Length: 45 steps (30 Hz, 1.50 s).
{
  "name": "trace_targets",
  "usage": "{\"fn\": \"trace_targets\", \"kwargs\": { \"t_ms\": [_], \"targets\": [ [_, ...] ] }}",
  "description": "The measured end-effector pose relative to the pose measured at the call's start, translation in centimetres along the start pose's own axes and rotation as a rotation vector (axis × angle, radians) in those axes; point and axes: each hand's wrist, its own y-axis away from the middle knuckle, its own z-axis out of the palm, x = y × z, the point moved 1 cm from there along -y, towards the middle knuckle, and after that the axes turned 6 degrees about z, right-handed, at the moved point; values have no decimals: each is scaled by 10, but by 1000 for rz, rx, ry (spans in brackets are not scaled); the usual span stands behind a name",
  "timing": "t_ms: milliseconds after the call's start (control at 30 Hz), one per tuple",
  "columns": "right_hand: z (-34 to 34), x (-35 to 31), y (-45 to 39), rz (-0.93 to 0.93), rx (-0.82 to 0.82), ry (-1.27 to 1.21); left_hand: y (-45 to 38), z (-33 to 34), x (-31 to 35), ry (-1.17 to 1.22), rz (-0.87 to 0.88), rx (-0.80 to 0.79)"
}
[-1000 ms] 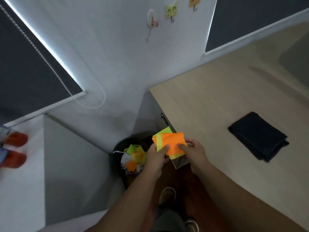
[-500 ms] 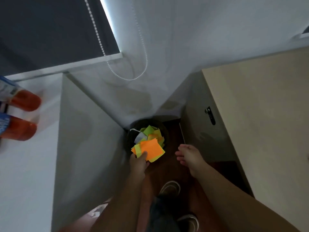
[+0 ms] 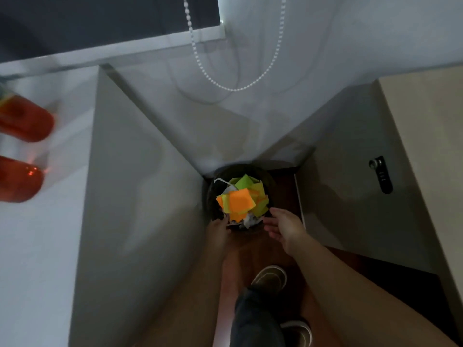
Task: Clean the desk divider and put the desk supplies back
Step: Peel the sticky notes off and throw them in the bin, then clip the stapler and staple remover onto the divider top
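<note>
Several orange and green sticky notes point(image 3: 241, 200) heaped in black bin point(image 3: 269, 179), right hand point(image 3: 285, 227) fingers spread, left hand point(image 3: 218, 230) fingers unclear

The room is dim, with a cool grey cast. The brightest spot is a thin sliver of daylight at the top centre, beside the dark blind point(image 3: 107, 18), and it lights the bead cord point(image 3: 233, 88) and the wall below. Soft shadows pool in the corner around the bin point(image 3: 213, 194). The orange bottles point(image 3: 22, 146) at the left edge are smeared by motion blur. Straight edges bow outward towards the frame edges, and the whole view is slightly soft and grainy.
</note>
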Motion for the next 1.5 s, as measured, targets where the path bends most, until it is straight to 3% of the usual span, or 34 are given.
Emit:
{"fn": "trace_targets", "kwargs": {
  "t_ms": [200, 433, 700, 900, 1167, 1500],
  "targets": [
    [-31, -5, 30, 6, -52, -172, 56, 14, 27, 50, 10, -80],
    [-104, -18, 130, -144, -89, -421, 147, 63, 78, -77, 182, -289],
    [-217, 19, 249, -343, -53, -766, 280, 173, 108, -266, 357, -709],
    [-316, 114, 327, -458, 166, -1050, 380, 261, 57, -577, 409, -1034],
    [-400, 290, 420, -527, 521, -1398, 523, 335, -78, -881, 361, -1390],
    [-445, 418, 456, -453, 787, -1704, 633, 379, -195, -1106, 341, -1612]
  ]
}}
